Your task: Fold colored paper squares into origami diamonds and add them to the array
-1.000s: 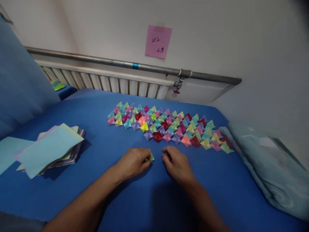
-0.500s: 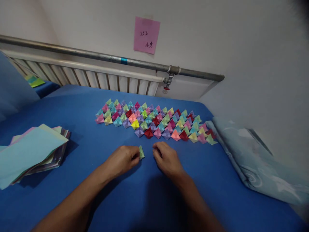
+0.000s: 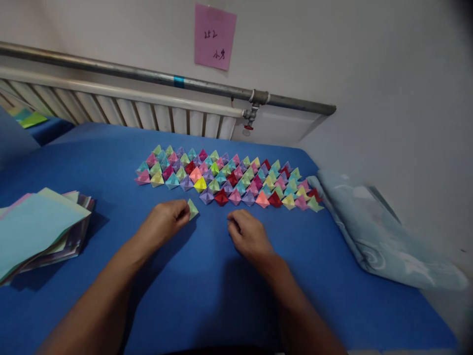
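Note:
Between thumb and fingers my left hand (image 3: 172, 217) pinches a light-green folded paper boat (image 3: 192, 210), whose pointed side sticks out to the right. The boat is just in front of the rows of paper boats (image 3: 221, 197), apart from them. My right hand (image 3: 248, 231) is curled closed near the blue table surface (image 3: 221, 241), with nothing visible in its fingers. Several rows of small folded boats in pink, red, yellow, green, blue and purple stand close together beyond both hands. The front row begins farther right than the ones behind it.
At the left lies a stack of coloured paper sheets (image 3: 44, 222), light blue on top. A folded pale-blue cloth (image 3: 388, 236) rests at the right. Behind the table are a radiator (image 3: 144, 111), a metal pipe (image 3: 121, 70) and a pink note (image 3: 215, 37) on the wall.
My left hand has moved left and forward, carrying the green paper boat nearer the rows. The gap between my hands is wider. The whole view has shifted slightly.

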The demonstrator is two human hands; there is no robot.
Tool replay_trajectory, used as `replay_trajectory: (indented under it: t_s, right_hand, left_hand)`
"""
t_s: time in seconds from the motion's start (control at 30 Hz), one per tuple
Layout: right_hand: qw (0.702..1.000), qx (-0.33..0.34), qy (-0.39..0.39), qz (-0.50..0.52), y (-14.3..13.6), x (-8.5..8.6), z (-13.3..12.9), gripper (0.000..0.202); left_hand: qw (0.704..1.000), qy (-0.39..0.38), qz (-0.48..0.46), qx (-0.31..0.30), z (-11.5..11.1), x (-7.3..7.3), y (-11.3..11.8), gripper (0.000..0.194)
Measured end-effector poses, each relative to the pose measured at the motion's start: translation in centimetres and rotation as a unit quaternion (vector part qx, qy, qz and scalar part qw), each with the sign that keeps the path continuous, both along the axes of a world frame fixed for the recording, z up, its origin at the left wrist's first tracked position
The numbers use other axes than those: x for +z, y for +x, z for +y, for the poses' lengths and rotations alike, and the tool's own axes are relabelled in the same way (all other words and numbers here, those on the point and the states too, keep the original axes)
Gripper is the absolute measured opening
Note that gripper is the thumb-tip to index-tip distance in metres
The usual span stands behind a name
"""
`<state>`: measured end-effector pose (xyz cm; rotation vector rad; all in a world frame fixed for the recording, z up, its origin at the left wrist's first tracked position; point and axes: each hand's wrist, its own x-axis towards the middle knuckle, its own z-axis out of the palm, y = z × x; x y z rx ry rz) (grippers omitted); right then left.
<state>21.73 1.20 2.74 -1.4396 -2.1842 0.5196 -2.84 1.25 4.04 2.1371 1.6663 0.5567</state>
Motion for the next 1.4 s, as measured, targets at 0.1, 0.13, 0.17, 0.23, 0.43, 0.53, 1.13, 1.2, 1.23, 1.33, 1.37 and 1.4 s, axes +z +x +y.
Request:
replay_trajectory:
  t_s: [0.1, 0.13, 0.17, 0.23, 0.43, 0.53, 1.13, 1.2, 1.23, 1.33, 1.37, 1.4]
  right_hand:
    - [1.0, 0.002, 0.003, -0.001, 0.0, 0.0, 0.0, 0.016]
    - [1.0, 0.004, 0.004, 0.0, 0.0, 0.0, 0.0, 0.016]
    - [1.0, 0.005, 0.006, 0.002, 0.0, 0.0, 0.0, 0.017]
    - [1.0, 0.009, 0.008, 0.006, 0.0, 0.0, -0.1, 0.017]
    - [1.0, 0.014, 0.011, 0.013, 0.1, 0.2, -0.3, 0.017]
    - [1.0, 0.012, 0.011, 0.015, 0.1, 0.2, -0.3, 0.016]
    - [1.0, 0.025, 0.018, 0.004, -0.1, 0.5, -0.5, 0.016]
    - [1.0, 0.024, 0.012, 0.001, -0.2, 0.5, -0.5, 0.017]
    - [1.0, 0.024, 0.01, 0.0, -0.2, 0.4, -0.5, 0.017]
    - [0.999, 0.029, 0.006, -0.011, -0.3, 0.2, -0.5, 0.017]
    - [0.999, 0.034, 0.005, -0.018, -0.4, 0.0, -0.6, 0.017]
    - [0.999, 0.041, 0.004, -0.026, -0.5, -0.1, -0.6, 0.017]
  left_hand:
    - [0.999, 0.035, 0.022, 0.011, 0.9, -0.9, -0.5, 0.016]
    - [0.999, 0.039, 0.025, 0.014, 1.2, -1.2, -0.6, 0.015]
    - [0.999, 0.043, 0.026, 0.017, 1.4, -1.5, -0.7, 0.015]
    - [0.998, 0.053, 0.028, 0.02, 1.9, -2.1, -1.0, 0.013]
    - [0.995, 0.096, 0.037, 0.011, 3.2, -3.0, -1.0, 0.013]
    - [0.993, 0.106, 0.043, 0.005, 3.7, -3.2, -0.7, 0.014]
    - [0.991, 0.101, 0.033, 0.076, 3.7, -3.1, 0.3, 0.019]
    - [0.99, 0.099, 0.007, 0.101, 3.4, -2.9, 0.5, 0.024]
    - [0.989, 0.089, 0.003, 0.116, 3.3, -2.8, 0.5, 0.026]
    - [0.989, 0.038, 0.034, 0.136, 3.2, -2.6, 0.3, 0.022]
    - [0.99, 0.023, 0.048, 0.129, 3.3, -2.7, 0.2, 0.02]
    - [0.991, 0.012, 0.059, 0.12, 3.3, -2.7, 0.1, 0.018]
